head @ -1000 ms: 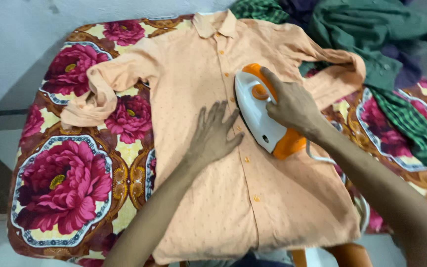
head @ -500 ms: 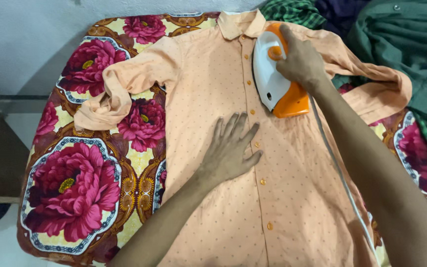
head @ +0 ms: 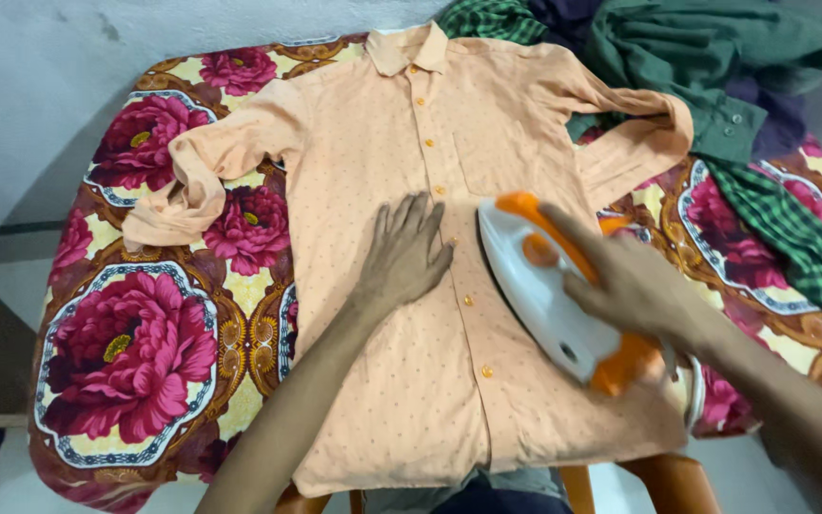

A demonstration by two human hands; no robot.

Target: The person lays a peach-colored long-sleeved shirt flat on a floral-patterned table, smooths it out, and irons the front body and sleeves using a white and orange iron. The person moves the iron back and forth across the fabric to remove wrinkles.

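A floral cloth — big crimson blooms on yellow — covers the table across the frame's left and right. At upper right lie heaped clothes: a dark green shirt and a green checked garment. A grey wall fills the upper left.

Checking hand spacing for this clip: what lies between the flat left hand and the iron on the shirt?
In the head view, only the peach shirt shows between the left hand and the iron: its button placket runs through that gap, nothing else.
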